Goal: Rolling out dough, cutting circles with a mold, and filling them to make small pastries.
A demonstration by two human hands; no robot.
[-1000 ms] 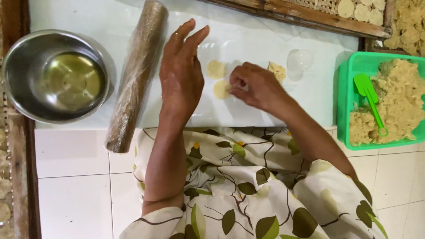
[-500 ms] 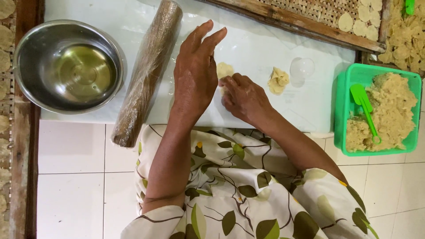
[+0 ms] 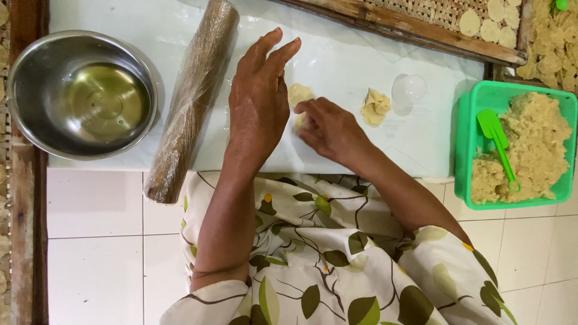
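While the left hand [image 3: 259, 108] lay flat, fingers spread, on the white plastic sheet [image 3: 337, 54], the right hand [image 3: 328, 126] pinched a small dough piece [image 3: 299, 94] beside it, near the wrapped rolling pin [image 3: 192, 99].

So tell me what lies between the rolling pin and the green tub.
In the head view, between rolling pin and green tub: left hand, right hand, small dough pieces, a dough lump, on white sheet.

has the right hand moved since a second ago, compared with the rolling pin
Yes. The right hand has slid left toward the rolling pin, closing up beside the left hand over a small dough piece.
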